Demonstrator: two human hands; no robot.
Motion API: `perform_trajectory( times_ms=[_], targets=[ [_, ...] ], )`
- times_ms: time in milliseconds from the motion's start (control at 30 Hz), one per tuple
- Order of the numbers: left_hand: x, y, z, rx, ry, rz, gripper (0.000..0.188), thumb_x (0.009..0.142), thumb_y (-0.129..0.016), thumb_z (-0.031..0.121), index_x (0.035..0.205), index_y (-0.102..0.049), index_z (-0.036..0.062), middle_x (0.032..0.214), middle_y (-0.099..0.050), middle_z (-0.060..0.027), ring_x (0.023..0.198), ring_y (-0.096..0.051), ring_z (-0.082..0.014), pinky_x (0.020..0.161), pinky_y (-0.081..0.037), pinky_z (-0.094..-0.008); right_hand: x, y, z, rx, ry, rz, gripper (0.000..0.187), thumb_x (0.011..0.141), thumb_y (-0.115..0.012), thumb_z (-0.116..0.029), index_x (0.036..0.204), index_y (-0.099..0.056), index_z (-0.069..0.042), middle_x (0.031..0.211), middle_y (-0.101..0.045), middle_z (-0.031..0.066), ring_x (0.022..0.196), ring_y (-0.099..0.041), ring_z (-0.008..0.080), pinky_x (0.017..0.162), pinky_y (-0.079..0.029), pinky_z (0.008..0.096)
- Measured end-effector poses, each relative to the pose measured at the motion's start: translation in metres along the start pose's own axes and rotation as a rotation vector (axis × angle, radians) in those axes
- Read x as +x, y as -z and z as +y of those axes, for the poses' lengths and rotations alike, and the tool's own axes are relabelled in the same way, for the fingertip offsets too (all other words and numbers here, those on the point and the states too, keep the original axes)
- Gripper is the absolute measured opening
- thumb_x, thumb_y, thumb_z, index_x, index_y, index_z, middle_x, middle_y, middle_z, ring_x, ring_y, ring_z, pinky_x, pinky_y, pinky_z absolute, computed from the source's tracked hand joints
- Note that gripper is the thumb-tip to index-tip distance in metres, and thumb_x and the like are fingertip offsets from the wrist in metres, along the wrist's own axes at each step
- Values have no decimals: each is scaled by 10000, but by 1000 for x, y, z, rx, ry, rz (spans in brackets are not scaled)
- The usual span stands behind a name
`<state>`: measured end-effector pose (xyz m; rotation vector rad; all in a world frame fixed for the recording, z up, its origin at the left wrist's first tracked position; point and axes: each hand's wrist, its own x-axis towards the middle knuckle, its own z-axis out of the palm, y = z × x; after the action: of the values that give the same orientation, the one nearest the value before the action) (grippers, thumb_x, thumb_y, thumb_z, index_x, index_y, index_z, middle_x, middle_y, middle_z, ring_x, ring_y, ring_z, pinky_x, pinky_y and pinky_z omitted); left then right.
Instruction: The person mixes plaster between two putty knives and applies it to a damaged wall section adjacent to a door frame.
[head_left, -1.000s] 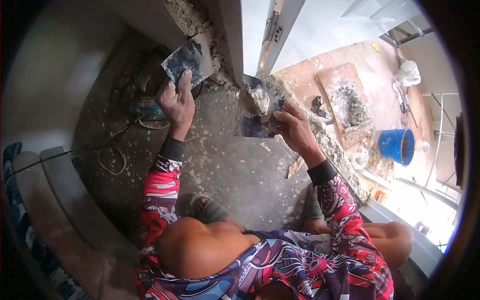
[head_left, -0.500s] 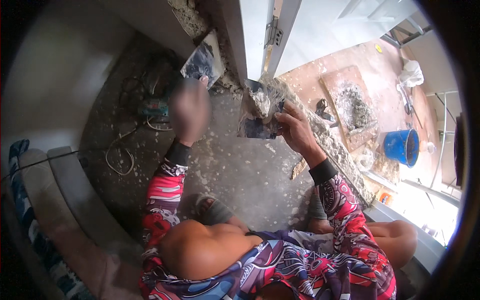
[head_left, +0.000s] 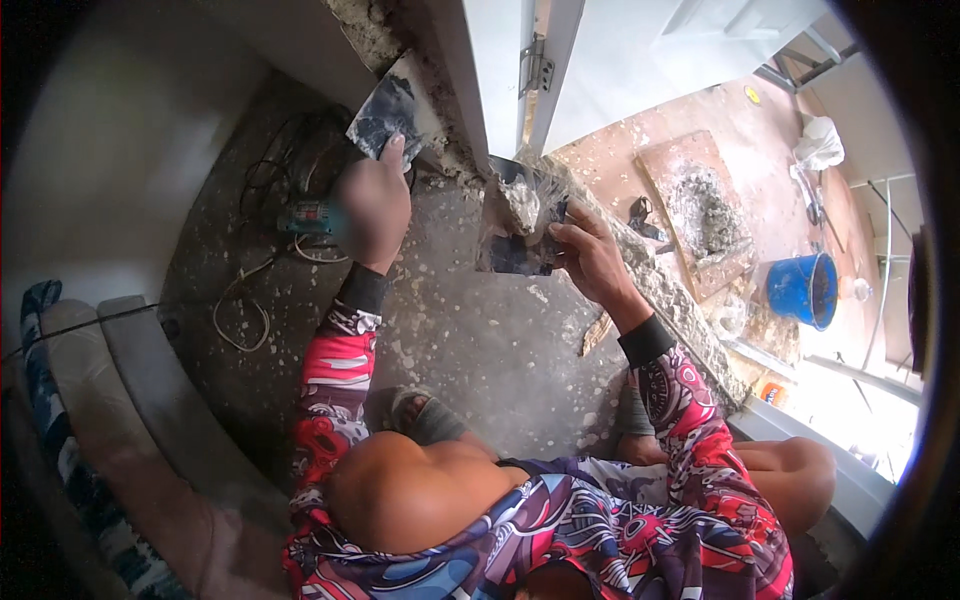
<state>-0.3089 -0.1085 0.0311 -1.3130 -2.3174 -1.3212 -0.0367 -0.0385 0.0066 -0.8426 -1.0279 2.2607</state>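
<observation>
My left hand [head_left: 378, 210], partly blurred, is closed on a flat scraper blade [head_left: 385, 112] smeared with grey mortar. The blade's far edge lies against the rough wall edge [head_left: 430, 85] beside the white door frame [head_left: 500, 70]. My right hand [head_left: 600, 255] grips the right edge of a dark, flat rectangular plate [head_left: 512, 256], thumb on top. A wet lump of mortar [head_left: 520, 207] rests on the plate, which is just below the foot of the door frame. The handle of the scraper, if any, is hidden under my left hand.
A teal power tool [head_left: 308, 217] with a cord lies on the speckled floor at left. A broken concrete ledge [head_left: 655, 290] runs along my right. Beyond it are a board with mixed mortar [head_left: 700, 215], a blue bucket [head_left: 802, 290] and a white bag [head_left: 820, 143].
The scraper in my left hand has shifted slightly left and up along the wall edge, and the left wrist has tilted. My right hand and the plate have stayed nearly still.
</observation>
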Motion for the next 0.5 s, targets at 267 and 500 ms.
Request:
perform_trajectory(
  times_ms=[267, 500],
  targets=[
    [13, 10, 7, -133, -95, -7, 265, 955, -666, 169, 894, -708, -86, 872, -734, -208, 749, -713, -164, 585, -515, -316, -4, 2, -3, 3, -14, -17, 218, 950, -496, -36, 1164, -535, -13, 1023, -626, 43, 847, -649, 110, 689, -592, 278],
    [-4, 21, 1, -63, -249, 109, 287, 941, -686, 161, 739, -648, -39, 688, -691, -159, 611, -684, -182, 506, -479, -340, 1, -3, -5, 31, -36, 27, 166, 957, -482, -22, 1113, -536, -36, 1006, -629, 36, 815, -649, 119, 659, -568, 274]
  ],
)
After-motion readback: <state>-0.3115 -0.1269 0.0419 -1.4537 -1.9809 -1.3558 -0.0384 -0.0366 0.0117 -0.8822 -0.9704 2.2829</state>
